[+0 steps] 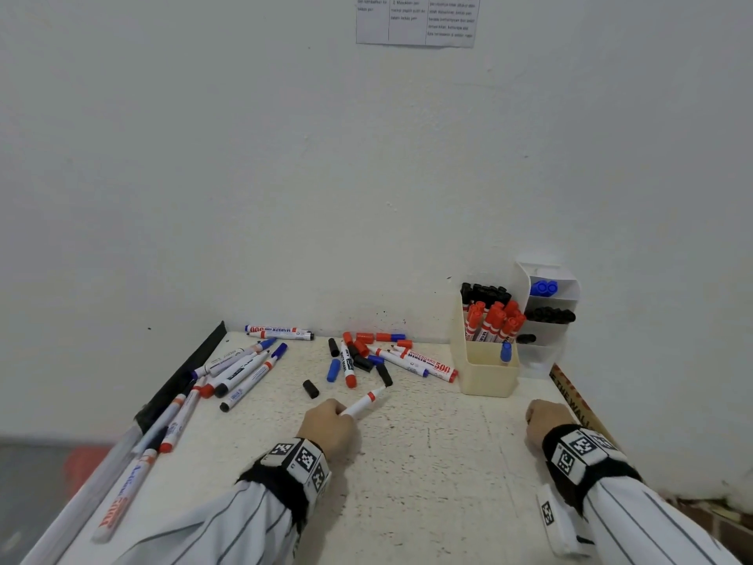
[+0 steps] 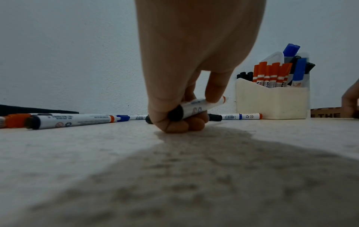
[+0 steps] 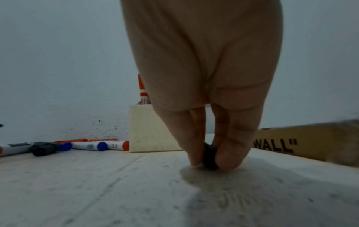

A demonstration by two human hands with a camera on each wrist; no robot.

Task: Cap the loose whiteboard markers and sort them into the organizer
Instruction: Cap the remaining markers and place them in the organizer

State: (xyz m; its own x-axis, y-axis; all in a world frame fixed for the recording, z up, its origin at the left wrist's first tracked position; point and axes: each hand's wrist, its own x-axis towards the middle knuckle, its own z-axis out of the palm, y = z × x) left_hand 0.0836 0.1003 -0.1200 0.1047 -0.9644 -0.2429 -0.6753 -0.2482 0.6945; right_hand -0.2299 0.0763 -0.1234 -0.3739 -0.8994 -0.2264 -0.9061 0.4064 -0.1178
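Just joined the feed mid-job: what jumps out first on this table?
The jumble of loose markers and caps against the back wall grabs the eye, with the cream organizer at the right already bristling with red-capped markers. Nearer the camera, the left hand grips a white marker with a red band, while the right hand pinches a small black cap against the tabletop.
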